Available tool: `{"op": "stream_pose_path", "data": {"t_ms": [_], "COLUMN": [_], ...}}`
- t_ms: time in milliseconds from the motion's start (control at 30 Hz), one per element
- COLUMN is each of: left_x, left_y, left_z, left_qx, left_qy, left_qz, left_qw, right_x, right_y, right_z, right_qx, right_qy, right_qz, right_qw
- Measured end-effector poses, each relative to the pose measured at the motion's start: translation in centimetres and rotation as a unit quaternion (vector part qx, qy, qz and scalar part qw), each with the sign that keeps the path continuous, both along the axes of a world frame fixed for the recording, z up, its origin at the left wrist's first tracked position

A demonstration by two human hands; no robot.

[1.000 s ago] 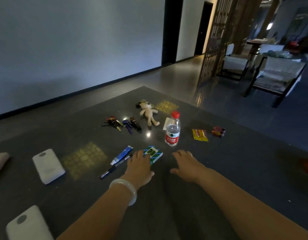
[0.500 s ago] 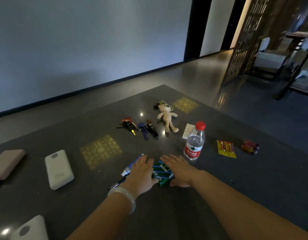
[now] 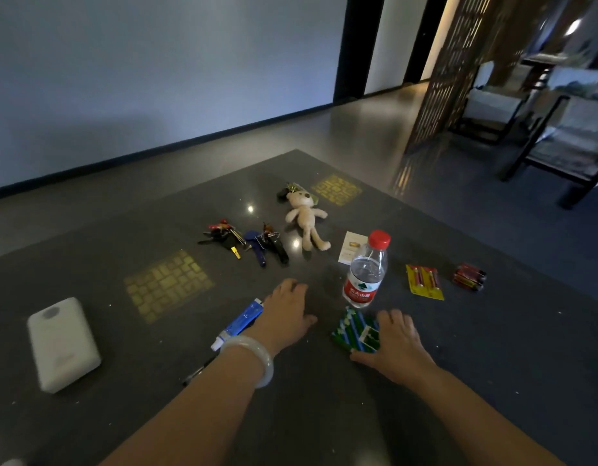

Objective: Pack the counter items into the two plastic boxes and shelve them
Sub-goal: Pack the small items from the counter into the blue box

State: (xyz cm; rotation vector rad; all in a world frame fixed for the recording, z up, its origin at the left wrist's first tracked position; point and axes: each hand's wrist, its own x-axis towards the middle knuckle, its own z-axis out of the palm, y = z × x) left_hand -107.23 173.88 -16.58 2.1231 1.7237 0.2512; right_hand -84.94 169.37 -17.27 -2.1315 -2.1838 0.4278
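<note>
White pack (image 3: pixel 64 344): far left of the water bottle (image 3: pixel 366 270), flat on the tabletop (image 3: pixel 324 415), untouched.
Blue tube (image 3: pixel 242 322): left of the bottle, long axis slanting from near-left to far-right, its far end tucked just under the left hand.
Left hand (image 3: pixel 285 314): left of the bottle and a little nearer the camera, palm down, fingers spread flat on the tabletop; the grip is loose and has hold of nothing.
Keys (image 3: pixel 247 240): beyond the left hand, left of the bottle, well apart from both hands.
Plush bear (image 3: pixel 306 218): behind the bottle, lying flat.
Green box (image 3: pixel 356 331): directly in front of the bottle, nearly touching its base, long axis running away from the camera.
Right hand (image 3: pixel 398 341): in front and right of the bottle, fingers draped over the box's right edge, thumb at its near corner; the grip looks partly closed on it, not lifted.
Key relation: the box lies at the right hand's fingertips, so that hand is plainly nearer.
Batteries (image 3: pixel 425 280): right of the bottle.
Plastic boxes: not in view.
</note>
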Motion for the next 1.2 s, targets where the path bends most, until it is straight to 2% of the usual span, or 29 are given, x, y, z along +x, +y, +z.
{"op": "stream_pose_path", "data": {"t_ms": [200,333,633,867,1200], "left_x": [2.5,4.2,5.9,2.4,-1.4], "left_y": [4.1,7.5,12.0,9.2,-0.3], "left_z": [0.5,1.0,-0.2,-2.1,-1.8], "left_qx": [-0.008,0.012,-0.028,0.014,0.004], "left_qy": [-0.014,0.010,0.106,0.107,0.105], "left_qz": [-0.037,-0.084,-0.202,-0.197,-0.173], "left_qw": [0.999,0.996,0.973,0.974,0.979], "right_x": [3.8,4.7,4.7,4.1,1.0], "right_y": [-0.4,-0.2,1.4,0.9,-5.0], "right_z": [0.9,0.7,-0.2,0.5,1.6], "right_qx": [-0.023,-0.003,-0.001,-0.007,-0.030], "right_qy": [-0.023,-0.039,-0.043,-0.033,-0.023], "right_qz": [-0.111,-0.190,-0.206,-0.207,-0.189], "right_qw": [0.993,0.981,0.978,0.978,0.981]}}
